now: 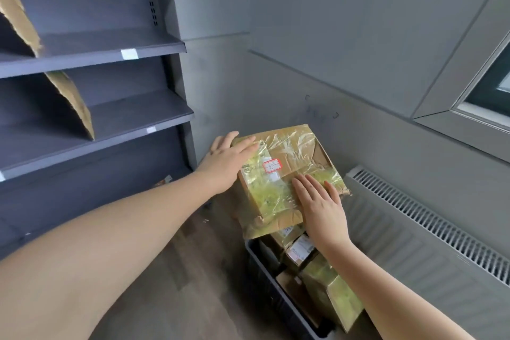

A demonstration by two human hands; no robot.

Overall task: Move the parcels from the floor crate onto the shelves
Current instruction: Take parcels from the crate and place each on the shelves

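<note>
Currently left hand point(227, 161) and right hand point(317, 203) lie flat-fingered on the parcel point(289, 152); clasping 2 opposite edges should steady the lift.

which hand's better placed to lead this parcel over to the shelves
Left, probably. The left hand lies over the corner of the parcel nearest the shelves; the right hand rests flat on its top, farther away.

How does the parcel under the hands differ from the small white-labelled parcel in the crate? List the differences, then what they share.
The big parcel is far larger than the small parcel. The big parcel tops the pile with the left hand and right hand on it; the small parcel sits untouched in the crate. Both are brown cardboard.
</note>
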